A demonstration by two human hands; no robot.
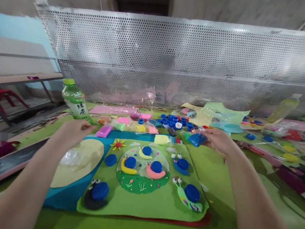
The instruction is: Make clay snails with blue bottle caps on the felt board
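My right hand (216, 138) is closed on a small clear packet of blue modelling clay (197, 139), held above the right back corner of a green craft sheet (138, 205). My left hand (77, 130) is in front of a green tea bottle (75, 101), fingers curled together; whatever they may hold is hidden. On the sheet lie clay snails with blue bottle caps as shells, among them a black snail (96, 195), a green snail (188, 195) and a pink snail (156, 169). A loose blue cap (110, 159) and a clay sun (118, 144) lie at its left.
Behind the sheet are a heap of blue caps (174, 122) and several clay packets, including a purple packet (103, 131). A phone (4, 165) lies at left. Scissors (259, 153) are at right, with a second bottle (284, 107) beyond. A perforated metal panel (137, 48) borders the back.
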